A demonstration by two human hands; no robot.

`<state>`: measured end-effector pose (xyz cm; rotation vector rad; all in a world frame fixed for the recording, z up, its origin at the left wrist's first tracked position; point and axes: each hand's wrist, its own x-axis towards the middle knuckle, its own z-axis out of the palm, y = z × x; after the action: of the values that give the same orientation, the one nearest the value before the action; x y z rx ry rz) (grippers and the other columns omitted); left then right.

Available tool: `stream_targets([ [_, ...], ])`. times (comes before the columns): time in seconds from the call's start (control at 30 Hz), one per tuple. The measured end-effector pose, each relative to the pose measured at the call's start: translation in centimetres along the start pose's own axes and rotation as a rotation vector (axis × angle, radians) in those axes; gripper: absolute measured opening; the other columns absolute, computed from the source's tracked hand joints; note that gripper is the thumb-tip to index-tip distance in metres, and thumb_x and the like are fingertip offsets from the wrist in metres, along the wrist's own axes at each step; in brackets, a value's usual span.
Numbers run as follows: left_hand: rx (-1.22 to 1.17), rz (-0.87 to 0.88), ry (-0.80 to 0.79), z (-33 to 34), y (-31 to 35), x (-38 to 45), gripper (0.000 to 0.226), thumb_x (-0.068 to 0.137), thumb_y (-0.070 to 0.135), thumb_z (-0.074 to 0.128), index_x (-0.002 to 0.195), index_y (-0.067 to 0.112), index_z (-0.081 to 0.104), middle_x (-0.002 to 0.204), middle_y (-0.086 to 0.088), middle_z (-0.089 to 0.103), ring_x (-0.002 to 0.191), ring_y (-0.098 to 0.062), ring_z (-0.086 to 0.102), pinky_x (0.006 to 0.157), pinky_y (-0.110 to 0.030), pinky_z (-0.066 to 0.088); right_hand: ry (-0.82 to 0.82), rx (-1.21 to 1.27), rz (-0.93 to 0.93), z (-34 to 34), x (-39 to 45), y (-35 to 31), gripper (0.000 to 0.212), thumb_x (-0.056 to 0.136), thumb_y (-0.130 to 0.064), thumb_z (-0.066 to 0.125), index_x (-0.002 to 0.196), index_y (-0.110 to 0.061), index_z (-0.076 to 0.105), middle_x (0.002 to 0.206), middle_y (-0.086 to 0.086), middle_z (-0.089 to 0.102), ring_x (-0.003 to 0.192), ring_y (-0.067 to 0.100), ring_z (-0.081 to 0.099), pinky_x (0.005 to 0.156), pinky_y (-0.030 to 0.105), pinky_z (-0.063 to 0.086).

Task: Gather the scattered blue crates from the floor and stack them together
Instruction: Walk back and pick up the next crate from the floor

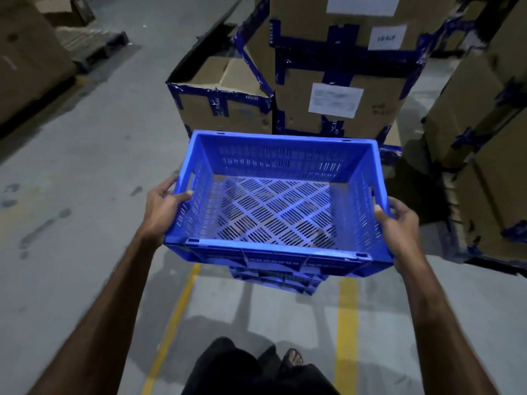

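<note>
Blue crate (pixel 273 206) held level at centre, empty. Left hand (pixel 162 208) grips its 9 o'clock wall, right hand (pixel 399 223) its 3 o'clock rim. Taped cartons (pixel 336 89) at 12 o'clock.

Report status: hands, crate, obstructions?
Left hand and right hand grip blue crate by its sides. Crate empty, held above floor. Cardboard boxes stacked just ahead.

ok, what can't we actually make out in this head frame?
- Blue plastic crates below: count and seating hidden by the perforated blue plastic crate held above them.
- Left hand and right hand grip: fingers under the outer walls hidden by the crate.
- White paper labels on the brown cardboard boxes: text too blurred.
- Foot: mostly hidden by dark clothing.
</note>
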<state>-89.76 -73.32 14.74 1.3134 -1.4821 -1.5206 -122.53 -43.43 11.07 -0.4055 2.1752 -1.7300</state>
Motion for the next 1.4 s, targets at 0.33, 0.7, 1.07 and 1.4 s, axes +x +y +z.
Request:
stream_targets([
  [0.33,0.045,0.009,-0.131,3.0,0.8,11.3,0.041,0.089,0.000,0.070,0.122,0.025,0.072,0.101,0.003,0.080,0.079,-0.016,0.075,0.082,-0.040,0.062,0.114,-0.016,0.049,3.8,4.6,1.1,0.017,0.099,-0.007,0.062,0.110,-0.017,0.070,0.076,-0.017,0.075,0.066,-0.005,0.066,0.066,0.020,0.056],
  [0.7,0.019,-0.028,-0.234,5.2,-1.4,19.5,0.047,0.092,0.005,0.073,0.133,0.026,0.064,0.116,-0.002,0.077,0.104,-0.031,0.074,0.095,-0.055,0.058,0.214,-0.074,0.084,6.4,7.3,2.5,0.030,0.099,-0.010,0.065,0.129,-0.008,0.065,0.112,0.015,0.072,0.079,0.006,0.067,0.092,0.047,0.057],
  [1.07,0.120,-0.021,-0.229,4.9,-5.6,21.5,0.070,0.088,0.008,0.079,0.151,0.025,0.052,0.133,0.003,0.070,0.116,-0.018,0.070,0.103,-0.050,0.055,0.138,-0.077,0.104,6.5,8.6,4.0,0.037,0.100,-0.009,0.063,0.136,-0.007,0.061,0.122,0.013,0.072,0.100,0.022,0.072,0.089,0.039,0.060],
  [1.4,0.209,-0.017,-0.149,3.4,-8.0,19.7,0.023,0.084,0.039,0.074,0.097,0.021,0.080,0.085,0.004,0.076,0.081,-0.020,0.067,0.091,-0.053,0.057,0.069,0.034,0.113,5.2,8.1,5.0,0.032,0.099,0.001,0.059,0.130,-0.007,0.064,0.116,0.006,0.073,0.087,0.002,0.071,0.078,0.018,0.058],
])
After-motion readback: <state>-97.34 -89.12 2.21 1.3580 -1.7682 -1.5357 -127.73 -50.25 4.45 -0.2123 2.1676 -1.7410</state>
